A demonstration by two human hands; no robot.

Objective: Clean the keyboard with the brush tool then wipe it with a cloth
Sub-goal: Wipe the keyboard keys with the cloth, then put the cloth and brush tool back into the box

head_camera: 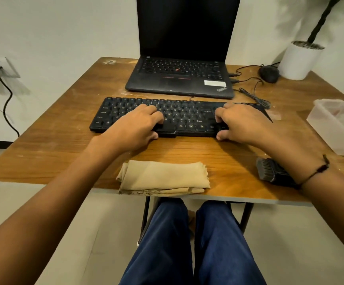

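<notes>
Both hands gripped the black keyboard (179, 117), left hand (138, 125) mid-board and right hand (241, 122) at its right end, while the brush tool (270, 171) lay untouched beneath the right forearm, nearer that hand than the folded tan cloth (163, 175).

Bare table (218, 149) separates keyboard (183, 116) from cloth (164, 174).

Soft, even indoor light fills the frame, fairly bright, with warm tones. The plant (319, 19) at upper right throws a blurred shadow on the white wall (53, 27). Wide-angle distortion bends the table (218, 153) edges and stretches the forearms toward the lower corners. Detail is slightly soft overall.
</notes>
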